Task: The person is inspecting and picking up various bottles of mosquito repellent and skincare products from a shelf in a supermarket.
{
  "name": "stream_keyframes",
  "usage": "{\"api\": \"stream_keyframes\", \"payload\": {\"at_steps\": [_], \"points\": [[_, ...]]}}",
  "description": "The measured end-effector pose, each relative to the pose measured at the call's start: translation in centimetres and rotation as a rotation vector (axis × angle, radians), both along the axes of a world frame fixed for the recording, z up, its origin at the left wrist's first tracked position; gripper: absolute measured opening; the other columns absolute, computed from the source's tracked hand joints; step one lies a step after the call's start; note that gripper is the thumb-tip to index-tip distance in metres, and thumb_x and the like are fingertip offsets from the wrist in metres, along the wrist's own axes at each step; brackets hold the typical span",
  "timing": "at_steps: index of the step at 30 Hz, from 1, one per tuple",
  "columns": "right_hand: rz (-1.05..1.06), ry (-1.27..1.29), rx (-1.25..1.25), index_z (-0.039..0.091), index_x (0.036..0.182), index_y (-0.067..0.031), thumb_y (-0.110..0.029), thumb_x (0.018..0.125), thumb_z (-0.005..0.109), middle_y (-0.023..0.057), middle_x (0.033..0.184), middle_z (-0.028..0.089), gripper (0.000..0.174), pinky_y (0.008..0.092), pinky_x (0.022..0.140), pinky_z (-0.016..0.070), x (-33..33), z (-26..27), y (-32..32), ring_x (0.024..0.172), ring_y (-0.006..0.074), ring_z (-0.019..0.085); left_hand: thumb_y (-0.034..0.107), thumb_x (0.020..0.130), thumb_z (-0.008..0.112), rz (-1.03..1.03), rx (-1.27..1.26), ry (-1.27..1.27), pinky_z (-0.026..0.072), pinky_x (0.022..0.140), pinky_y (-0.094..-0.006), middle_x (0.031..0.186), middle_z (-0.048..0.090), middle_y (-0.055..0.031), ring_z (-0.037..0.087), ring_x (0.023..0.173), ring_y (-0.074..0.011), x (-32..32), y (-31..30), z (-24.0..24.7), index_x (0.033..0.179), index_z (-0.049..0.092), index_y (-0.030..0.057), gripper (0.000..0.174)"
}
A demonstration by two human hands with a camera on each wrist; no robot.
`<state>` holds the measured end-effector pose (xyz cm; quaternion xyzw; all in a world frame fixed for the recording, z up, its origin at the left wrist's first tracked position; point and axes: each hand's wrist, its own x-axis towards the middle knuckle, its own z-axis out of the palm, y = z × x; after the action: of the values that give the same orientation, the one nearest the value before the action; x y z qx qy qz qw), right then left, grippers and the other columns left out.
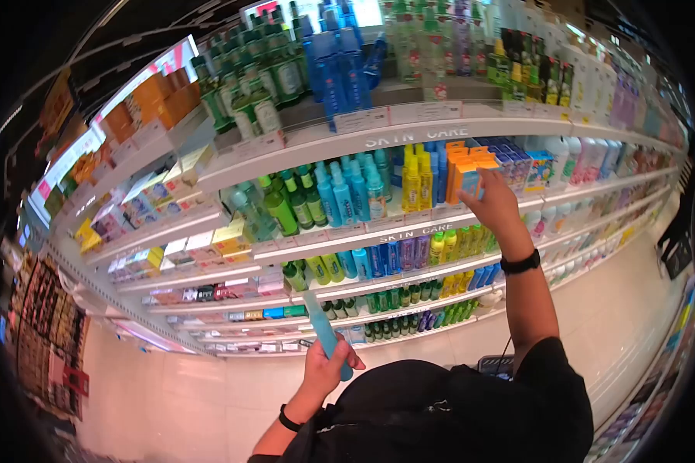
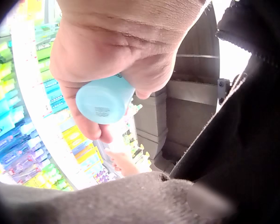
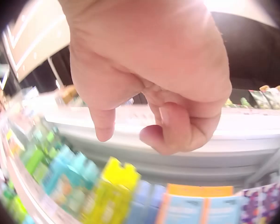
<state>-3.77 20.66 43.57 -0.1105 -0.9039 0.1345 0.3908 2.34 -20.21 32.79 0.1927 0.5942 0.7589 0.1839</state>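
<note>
In the head view, my left hand (image 1: 321,373) grips a slim light blue bottle (image 1: 321,327), held upright and slightly tilted before the body. The bottle's round base (image 2: 99,103) with small print faces the camera in the left wrist view, fingers wrapped around its side. My right hand (image 1: 497,205) is stretched out to the shelf, beside orange-and-blue boxes (image 1: 465,168). In the right wrist view its thumb and loosely bent fingers (image 3: 176,128) have nothing between them, above the boxes (image 3: 183,210) and some yellow bottles (image 3: 113,189).
A long shelf unit with several tiers and a white shelf edge (image 1: 332,147) runs across the front. Turquoise bottles (image 1: 347,193) and green bottles (image 1: 276,207) stand left of the yellow ones. A dark basket (image 1: 496,366) is near the body at the right.
</note>
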Motion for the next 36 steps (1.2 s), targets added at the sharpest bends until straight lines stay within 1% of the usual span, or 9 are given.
{"api": "stream_keyframes", "payload": {"at_steps": [2, 4, 9, 12, 15, 23, 25, 31, 36], "points": [[0.313, -0.067, -0.271, 0.063, 0.110, 0.0001, -0.030, 0.075, 0.080, 0.0053, 0.082, 0.055, 0.048, 0.0288, 0.058, 0.0437, 2.7, 1.2, -6.7, 0.063, 0.0149, 0.049, 0.046, 0.097, 0.049, -0.040, 0.130, -0.121, 0.0529, 0.057, -0.0365, 0.066, 0.052, -0.0098, 0.061, 0.059, -0.0256, -0.1, -0.9, -0.7, 0.097, 0.046, 0.0039, 0.042], [0.621, -0.191, -0.480, 0.065, 0.107, -0.0023, -0.023, 0.076, 0.081, 0.0011, 0.082, 0.055, 0.041, 0.0214, 0.054, 0.0394, 5.2, 1.4, -10.5, 0.059, 0.0048, 0.045, 0.050, 0.098, 0.043, -0.092, 0.212, -0.164, 0.0516, 0.055, -0.0353, 0.070, 0.052, -0.0108, 0.058, 0.054, -0.0247, -0.1, 0.1, 0.2, 0.102, 0.045, 0.0045, 0.046], [1.115, -0.357, -0.614, 0.061, 0.111, -0.0006, -0.018, 0.079, 0.079, -0.0003, 0.084, 0.056, 0.040, 0.0203, 0.057, 0.0410, 7.1, 1.6, -17.1, 0.063, 0.0040, 0.047, 0.041, 0.099, 0.043, -0.248, 0.282, -0.070, 0.0500, 0.055, -0.0312, 0.081, 0.055, -0.0123, 0.057, 0.057, -0.0225, -0.6, 1.5, 6.2, 0.118, 0.040, 0.0039, 0.042], [1.290, -0.445, -0.896, 0.058, 0.115, 0.0013, -0.015, 0.083, 0.076, 0.0005, 0.089, 0.061, 0.040, 0.0216, 0.064, 0.0462, 7.8, 2.9, -18.6, 0.072, 0.0044, 0.054, 0.011, 0.095, 0.056, -0.194, 0.219, 0.200, 0.0478, 0.067, -0.0261, 0.089, 0.057, -0.0061, 0.058, 0.079, -0.0120, -0.4, 2.2, 8.6, 0.126, 0.037, 0.0053, 0.037], [1.212, -0.321, -0.982, 0.056, 0.116, 0.0022, -0.012, 0.085, 0.073, 0.0031, 0.096, 0.064, 0.039, 0.0238, 0.072, 0.0502, 8.3, 4.4, -19.8, 0.083, 0.0073, 0.060, 0.011, 0.090, 0.063, 0.016, 0.010, 0.699, 0.0489, 0.074, -0.0268, 0.098, 0.061, -0.0069, 0.060, 0.086, -0.0113, -0.6, 2.7, 9.9, 0.126, 0.040, 0.0047, 0.043], [1.290, -0.252, -1.094, 0.059, 0.109, -0.0017, -0.026, 0.096, 0.060, 0.0017, 0.088, 0.064, 0.028, 0.0201, 0.061, 0.0445, 5.9, 5.7, -19.4, 0.072, 0.0041, 0.056, 0.023, 0.096, 0.054, -0.156, 0.195, 0.407, 0.0488, 0.074, -0.0270, 0.097, 0.061, -0.0101, 0.060, 0.087, -0.0141, -0.1, 2.7, 11.7, 0.131, 0.040, 0.0002, 0.044], [1.294, -0.290, -1.129, 0.059, 0.108, -0.0033, -0.033, 0.099, 0.053, -0.0014, 0.080, 0.061, 0.031, 0.0189, 0.052, 0.0354, 5.6, 6.7, -19.3, 0.060, 0.0017, 0.047, 0.037, 0.099, 0.046, -0.455, 0.159, 0.145, 0.0445, 0.060, -0.0244, 0.083, 0.060, -0.0107, 0.055, 0.068, -0.0131, -0.3, 2.1, 12.2, 0.130, 0.041, 0.0000, 0.048], [1.361, -0.367, -1.262, 0.058, 0.109, -0.0038, -0.036, 0.099, 0.051, -0.0029, 0.075, 0.058, 0.035, 0.0181, 0.047, 0.0304, 7.1, 7.7, -19.8, 0.054, 0.0006, 0.042, 0.032, 0.101, 0.043, -0.615, 0.256, 0.163, 0.0397, 0.050, -0.0226, 0.069, 0.051, -0.0024, 0.046, 0.052, -0.0093, 0.2, 2.0, 12.8, 0.120, 0.044, 0.0030, 0.034], [1.409, -0.318, -1.220, 0.057, 0.110, -0.0016, -0.033, 0.098, 0.054, -0.0003, 0.072, 0.058, 0.034, 0.0191, 0.042, 0.0319, 7.4, 7.3, -19.6, 0.046, 0.0017, 0.039, 0.053, 0.097, 0.042, -0.534, 0.134, 0.239, 0.0401, 0.053, -0.0239, 0.074, 0.059, -0.0115, 0.060, 0.062, -0.0167, 0.6, 2.0, 12.7, 0.113, 0.047, 0.0006, 0.056]]}}
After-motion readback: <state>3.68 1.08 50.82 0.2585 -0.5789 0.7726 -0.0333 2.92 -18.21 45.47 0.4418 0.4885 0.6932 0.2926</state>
